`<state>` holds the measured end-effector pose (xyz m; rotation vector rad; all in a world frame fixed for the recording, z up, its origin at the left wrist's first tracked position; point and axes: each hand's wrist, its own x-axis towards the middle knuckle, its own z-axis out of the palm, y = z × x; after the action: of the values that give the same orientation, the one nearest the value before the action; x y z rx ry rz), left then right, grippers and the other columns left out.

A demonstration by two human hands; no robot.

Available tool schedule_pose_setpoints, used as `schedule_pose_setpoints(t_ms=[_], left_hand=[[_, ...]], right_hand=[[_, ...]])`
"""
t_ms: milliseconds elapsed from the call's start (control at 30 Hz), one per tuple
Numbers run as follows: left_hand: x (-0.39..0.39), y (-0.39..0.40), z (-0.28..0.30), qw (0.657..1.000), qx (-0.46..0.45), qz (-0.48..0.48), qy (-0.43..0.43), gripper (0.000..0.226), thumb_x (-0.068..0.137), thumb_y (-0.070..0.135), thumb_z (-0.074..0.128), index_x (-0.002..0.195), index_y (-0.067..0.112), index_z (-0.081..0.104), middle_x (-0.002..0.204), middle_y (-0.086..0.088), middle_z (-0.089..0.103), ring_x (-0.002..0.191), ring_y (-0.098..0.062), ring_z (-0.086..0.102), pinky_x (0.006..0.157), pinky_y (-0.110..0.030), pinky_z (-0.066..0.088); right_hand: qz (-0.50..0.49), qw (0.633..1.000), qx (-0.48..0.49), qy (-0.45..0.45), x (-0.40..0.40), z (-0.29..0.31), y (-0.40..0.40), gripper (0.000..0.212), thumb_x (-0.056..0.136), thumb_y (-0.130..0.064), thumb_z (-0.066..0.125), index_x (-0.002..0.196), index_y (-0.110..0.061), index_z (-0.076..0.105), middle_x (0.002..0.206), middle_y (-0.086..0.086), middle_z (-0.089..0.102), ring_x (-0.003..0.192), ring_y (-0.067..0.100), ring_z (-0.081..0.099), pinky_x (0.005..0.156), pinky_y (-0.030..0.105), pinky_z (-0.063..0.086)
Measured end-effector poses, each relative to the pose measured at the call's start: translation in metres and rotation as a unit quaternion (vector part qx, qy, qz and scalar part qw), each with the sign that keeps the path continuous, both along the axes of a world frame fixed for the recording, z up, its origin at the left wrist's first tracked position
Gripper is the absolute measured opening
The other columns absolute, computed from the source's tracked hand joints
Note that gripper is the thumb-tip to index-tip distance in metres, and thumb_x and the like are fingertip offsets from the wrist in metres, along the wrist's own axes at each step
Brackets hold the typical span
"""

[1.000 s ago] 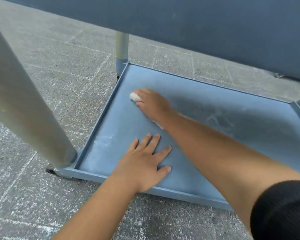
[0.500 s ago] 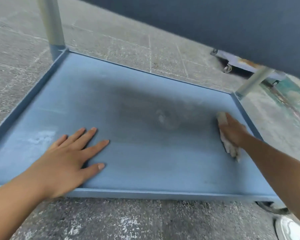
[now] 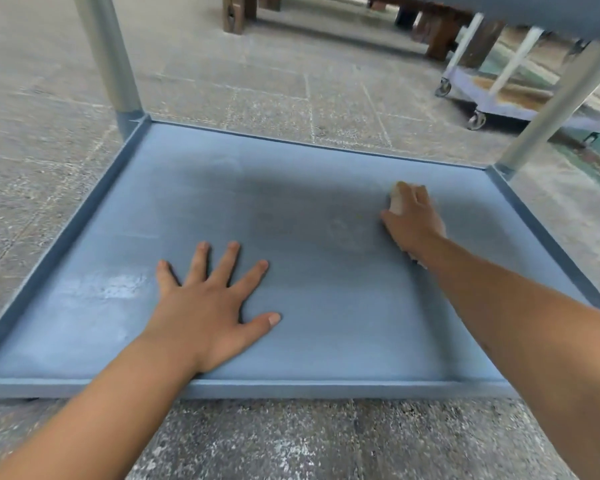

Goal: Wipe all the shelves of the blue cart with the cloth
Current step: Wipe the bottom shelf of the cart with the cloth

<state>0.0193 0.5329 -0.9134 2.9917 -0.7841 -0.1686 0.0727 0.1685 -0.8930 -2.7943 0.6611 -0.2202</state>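
Bottom shelf [image 3: 326, 334] of blue plastic cart being wiped. Right hand [image 3: 413, 220] gripped crumpled off-white cloth [image 3: 395, 202] toward shelf's far right; left hand [image 3: 208, 306] lay flat, fingers spread, near front rim. Next: likely sweep dusty patches remaining.

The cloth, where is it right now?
In the head view, the cloth is bunched under the right hand on the bottom shelf, toward its far right corner.

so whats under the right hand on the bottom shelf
A pale cloth shows under the right hand, on the bottom shelf. Most of it is covered.
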Motion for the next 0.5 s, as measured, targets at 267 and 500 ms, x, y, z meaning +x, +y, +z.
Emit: schedule_pose_setpoints(t_ms=[267, 500], left_hand=[[-0.006, -0.001, 0.016, 0.996, -0.062, -0.055, -0.022, 0.083, 0.075, 0.069, 0.015, 0.144, 0.030, 0.041, 0.152, -0.007, 0.037, 0.137, -0.030, 0.024, 0.111, -0.043, 0.017], [-0.002, 0.008, 0.015, 0.997, -0.073, -0.038, -0.007, 0.080, 0.076, 0.074, 0.016, 0.148, 0.039, 0.025, 0.157, -0.001, 0.026, 0.143, -0.027, 0.014, 0.116, -0.042, 0.009]], right_hand=[[0.363, 0.931, 0.003, -0.030, 0.087, -0.010, 0.294, 0.055, 0.090, -0.021, 0.052, 0.144, -0.022, 0.042, 0.156, 0.017, 0.025, 0.141, 0.039, 0.022, 0.114, 0.040, 0.017], [0.427, 0.902, -0.039, -0.057, 0.095, -0.013, 0.297, 0.045, 0.097, -0.018, 0.045, 0.142, -0.022, 0.050, 0.153, 0.012, 0.037, 0.139, 0.035, 0.033, 0.116, 0.040, 0.025]])
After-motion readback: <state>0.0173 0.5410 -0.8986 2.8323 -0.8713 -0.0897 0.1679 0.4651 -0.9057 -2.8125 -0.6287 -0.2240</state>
